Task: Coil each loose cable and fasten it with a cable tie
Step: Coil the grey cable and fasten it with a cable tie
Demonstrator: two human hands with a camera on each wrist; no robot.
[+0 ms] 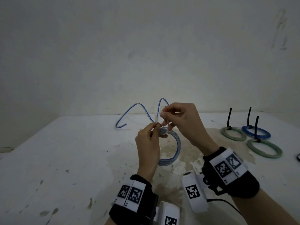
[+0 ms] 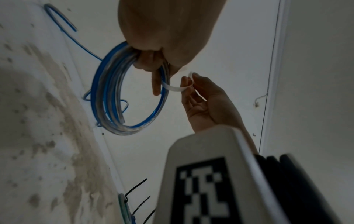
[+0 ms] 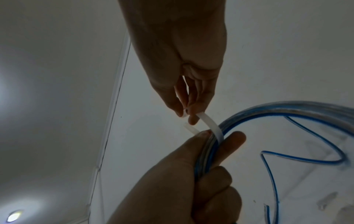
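A clear cable with a blue stripe is wound into a coil (image 1: 172,150) that hangs over the white table (image 1: 65,151). My left hand (image 1: 156,129) grips the top of the coil (image 2: 107,94), fingers curled round its strands (image 3: 203,159). A white cable tie (image 1: 155,120) loops round the strands there. My right hand (image 1: 164,113) pinches the free end of the tie (image 3: 210,125) between thumb and fingertips, just above the left hand. The tie (image 2: 173,87) bends from the coil to the right hand (image 2: 188,81). The cable's loose tail (image 1: 129,111) arcs up and down to the table behind.
Three coiled cables lie at the right of the table, each fastened with an upright black tie: two greenish (image 1: 233,133) (image 1: 264,147) and one blue (image 1: 255,132). A dark object (image 1: 298,157) shows at the right edge. A pale wall stands behind the table.
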